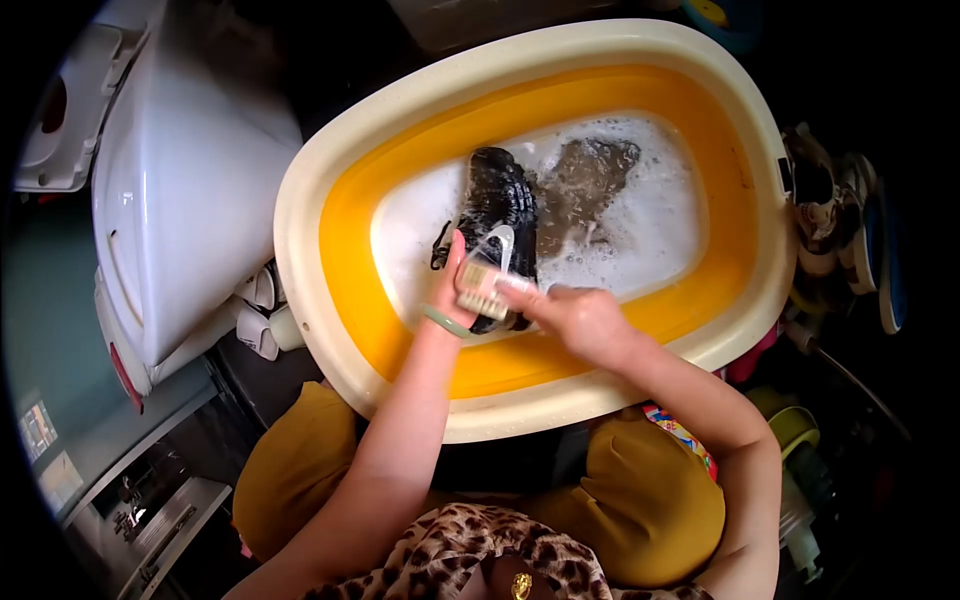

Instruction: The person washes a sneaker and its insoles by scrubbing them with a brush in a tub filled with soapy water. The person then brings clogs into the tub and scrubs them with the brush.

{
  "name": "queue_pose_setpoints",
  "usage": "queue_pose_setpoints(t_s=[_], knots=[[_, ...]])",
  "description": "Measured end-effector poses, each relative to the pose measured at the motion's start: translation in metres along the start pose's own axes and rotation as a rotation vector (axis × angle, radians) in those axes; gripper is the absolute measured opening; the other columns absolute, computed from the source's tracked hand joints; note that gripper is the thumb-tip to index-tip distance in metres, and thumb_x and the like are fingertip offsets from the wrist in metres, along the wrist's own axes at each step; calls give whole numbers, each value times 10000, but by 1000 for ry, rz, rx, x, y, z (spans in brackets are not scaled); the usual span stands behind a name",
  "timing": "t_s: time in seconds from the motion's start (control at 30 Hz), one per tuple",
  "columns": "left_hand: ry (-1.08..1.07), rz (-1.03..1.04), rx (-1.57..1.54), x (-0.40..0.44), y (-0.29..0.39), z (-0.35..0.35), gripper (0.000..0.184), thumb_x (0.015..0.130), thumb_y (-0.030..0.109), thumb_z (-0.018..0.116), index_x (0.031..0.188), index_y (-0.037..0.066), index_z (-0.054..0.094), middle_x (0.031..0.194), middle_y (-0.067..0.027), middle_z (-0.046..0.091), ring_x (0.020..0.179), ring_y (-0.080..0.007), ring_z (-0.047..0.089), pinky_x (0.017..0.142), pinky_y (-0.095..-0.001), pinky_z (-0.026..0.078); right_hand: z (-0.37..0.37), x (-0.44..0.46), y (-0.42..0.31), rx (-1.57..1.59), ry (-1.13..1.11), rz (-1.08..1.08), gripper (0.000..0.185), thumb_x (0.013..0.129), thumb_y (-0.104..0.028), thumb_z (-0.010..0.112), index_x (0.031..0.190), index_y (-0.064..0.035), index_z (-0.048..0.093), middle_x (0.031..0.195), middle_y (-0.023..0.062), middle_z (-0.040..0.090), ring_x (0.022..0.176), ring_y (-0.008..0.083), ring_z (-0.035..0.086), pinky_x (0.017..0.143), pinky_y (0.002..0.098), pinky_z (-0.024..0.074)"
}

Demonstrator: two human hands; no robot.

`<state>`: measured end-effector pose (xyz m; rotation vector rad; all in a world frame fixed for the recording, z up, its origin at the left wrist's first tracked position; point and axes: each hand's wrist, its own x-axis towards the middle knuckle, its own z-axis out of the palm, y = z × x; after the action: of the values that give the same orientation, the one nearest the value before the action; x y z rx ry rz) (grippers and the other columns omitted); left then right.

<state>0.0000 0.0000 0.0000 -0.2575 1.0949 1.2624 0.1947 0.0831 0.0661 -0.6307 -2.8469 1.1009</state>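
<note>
A black shoe (497,190) with a white curved mark on its side lies tilted in the sudsy water of a yellow tub (345,270) with a cream rim. My left hand (455,275), with a pale green bangle at the wrist, grips the shoe's near end, its fingers mostly hidden. In my closed right hand (592,318) is a scrub brush (482,290), slightly blurred, its pale bristles over the shoe's near end. Black laces (440,246) hang at the shoe's left side.
White foam surrounds a patch of murky water (585,190) right of the shoe. Several other shoes (855,220) stand against the tub's right side. A white toilet-like fixture (190,190) is at the left. My bent knees (650,490) flank the tub's near edge.
</note>
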Motion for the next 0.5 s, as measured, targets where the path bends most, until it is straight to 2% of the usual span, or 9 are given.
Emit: queue_pose_setpoints(t_s=[0.03,0.1,0.13,0.17,0.27,0.37,0.4,0.43,0.5], knots=[[-55,-93,-60,0,0,-1,658,889,598,355,1246,55,461,1123,-77,588,1075,-185,535,952,-342,412,4,-1,0,-60,-28,-59,670,731,-47,531,1323,-344,433,648,83,539,526,235,576,462,346,470],[-7,200,-29,3,13,-1,600,912,547,362,1243,57,465,1164,-79,564,1054,-207,551,917,-393,443,19,44,33,-208,142,-103,661,727,-49,528,1302,-367,451,612,74,505,465,235,536,433,361,450],[-53,145,-84,9,8,1,592,919,532,358,1254,54,453,1190,-84,550,1080,-210,537,941,-391,429,11,60,48,-287,158,17,605,750,-75,523,1288,-346,467,598,97,524,477,256,552,435,377,450],[-83,80,-143,9,0,0,584,927,517,354,1266,50,440,1217,-88,536,1105,-214,523,964,-389,415,-2,76,56,-128,132,129,509,806,-116,500,1269,-328,485,597,125,557,499,279,575,437,391,447],[-144,59,-174,5,6,19,618,931,517,340,1331,47,358,1292,-94,479,1178,-229,468,1014,-387,366,-7,80,47,-179,91,186,424,863,-167,471,1256,-322,495,648,152,596,533,288,601,462,402,463],[-1,100,-105,2,19,-1,668,913,561,339,1344,50,340,1303,-103,462,1193,-238,452,1013,-380,366,32,31,5,171,92,47,514,809,-90,571,1282,-278,496,625,133,598,490,298,580,470,390,477],[26,57,-157,3,16,2,695,901,581,351,1350,51,329,1332,-108,425,1212,-234,428,1010,-385,367,35,9,-1,193,72,14,538,801,-65,581,1293,-263,491,632,119,601,489,288,572,489,376,482],[-1,31,-143,1,17,7,697,897,585,355,1343,49,341,1327,-111,431,1206,-239,436,1006,-402,372,24,-1,-6,82,-75,56,488,831,-105,559,1283,-279,502,648,107,595,502,266,571,487,362,478],[74,24,-169,7,11,7,673,903,572,351,1325,48,370,1287,-111,477,1171,-250,471,1002,-414,378,24,6,26,100,-101,5,442,863,-152,526,1279,-300,503,641,94,570,500,250,563,462,355,464]])
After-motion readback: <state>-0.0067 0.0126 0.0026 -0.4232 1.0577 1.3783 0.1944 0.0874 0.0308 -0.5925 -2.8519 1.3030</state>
